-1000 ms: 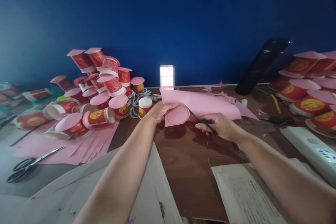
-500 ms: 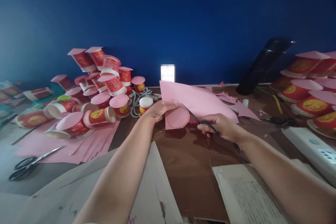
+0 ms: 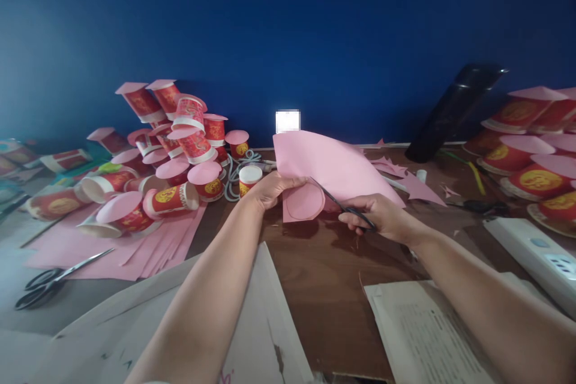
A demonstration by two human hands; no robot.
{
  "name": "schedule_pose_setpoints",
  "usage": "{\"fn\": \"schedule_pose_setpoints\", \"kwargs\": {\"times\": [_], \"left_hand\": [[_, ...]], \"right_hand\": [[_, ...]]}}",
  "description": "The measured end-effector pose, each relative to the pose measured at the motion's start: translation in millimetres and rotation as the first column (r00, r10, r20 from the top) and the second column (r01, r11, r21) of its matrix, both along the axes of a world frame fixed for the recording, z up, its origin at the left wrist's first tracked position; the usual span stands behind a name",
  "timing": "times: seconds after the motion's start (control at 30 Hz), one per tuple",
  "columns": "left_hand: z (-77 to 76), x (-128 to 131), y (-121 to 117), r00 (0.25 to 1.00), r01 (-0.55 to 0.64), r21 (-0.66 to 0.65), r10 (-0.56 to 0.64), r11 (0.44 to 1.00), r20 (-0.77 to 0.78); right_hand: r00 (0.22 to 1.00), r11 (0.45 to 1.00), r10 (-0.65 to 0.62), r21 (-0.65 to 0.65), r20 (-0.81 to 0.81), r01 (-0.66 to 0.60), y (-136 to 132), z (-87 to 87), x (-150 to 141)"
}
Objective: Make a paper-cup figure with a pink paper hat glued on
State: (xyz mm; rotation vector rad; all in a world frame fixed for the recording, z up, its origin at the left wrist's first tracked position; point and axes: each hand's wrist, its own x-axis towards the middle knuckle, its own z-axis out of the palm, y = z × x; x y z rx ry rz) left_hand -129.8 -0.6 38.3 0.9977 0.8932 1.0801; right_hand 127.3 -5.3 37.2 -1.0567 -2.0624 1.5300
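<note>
My left hand [image 3: 271, 189] pinches a sheet of pink paper [image 3: 321, 159] near its left side, thumb laid across the front. Drawn on the sheet's lower left part is a round outline, just below that thumb. My right hand [image 3: 371, 214] is closed on the handles of black scissors [image 3: 357, 218]. Their blades point up and left, along the right edge of the circle, with the tips close to my left thumb. The larger part of the sheet curves up and over to the right, behind the blades.
Red paper cups with pink tops pile up at left [image 3: 173, 168] and right [image 3: 535, 156]. A second pair of scissors [image 3: 58, 276] lies beside stacked pink sheets [image 3: 90, 252]. A dark bottle [image 3: 450, 114], pink scraps [image 3: 418, 186], a power strip [image 3: 535, 252] and cardboard [image 3: 405, 318] surround the work.
The upper part of the pink paper has lifted slightly, and its right end has drawn a little leftward. Both hands and the scissors stay almost where they were.
</note>
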Motion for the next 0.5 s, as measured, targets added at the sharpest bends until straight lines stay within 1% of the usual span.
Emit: {"fn": "schedule_pose_setpoints", "kwargs": {"times": [0.27, 0.5], "left_hand": [[0.0, -1.1, -0.1, 1.0, 0.011, 0.028, -0.01, 1.0, -0.02], [4.1, -0.7, -1.6, 0.999, 0.003, 0.014, -0.003, 1.0, -0.035]], "right_hand": [[1.0, 1.0, 0.002, 0.008, 0.014, -0.002, -0.4, -0.3, -0.1], [1.0, 1.0, 0.004, -0.005, 0.026, -0.004, 0.6, -2.5, 1.4]]}}
